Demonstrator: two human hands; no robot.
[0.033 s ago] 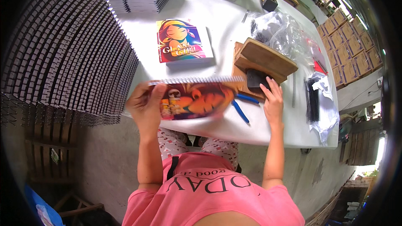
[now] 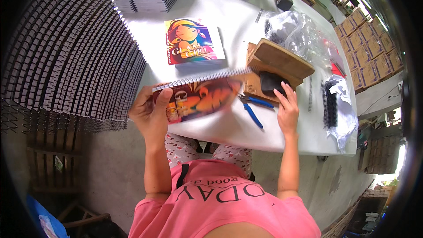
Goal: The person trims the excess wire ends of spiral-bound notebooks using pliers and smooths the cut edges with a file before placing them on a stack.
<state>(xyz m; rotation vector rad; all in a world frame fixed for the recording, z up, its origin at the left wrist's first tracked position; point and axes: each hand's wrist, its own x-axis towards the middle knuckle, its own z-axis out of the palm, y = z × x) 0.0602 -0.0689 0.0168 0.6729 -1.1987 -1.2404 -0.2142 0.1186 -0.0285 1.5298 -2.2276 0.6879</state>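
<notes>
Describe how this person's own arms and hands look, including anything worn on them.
The left grip and right grip are bare, ungloved hands. The left forearm and right forearm are uncovered too; I see nothing worn on them. Short pink sleeves cover the upper arms, part of a pink shirt with dark lettering.

Left grip [image 2: 150, 108] holding notebook [image 2: 198, 99], blue-handled pliers [image 2: 252, 115]

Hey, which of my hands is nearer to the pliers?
Your right hand. It is just to the right of the pliers, fingers at the black block; your left hand is farther off to their left, holding the notebook.
</notes>
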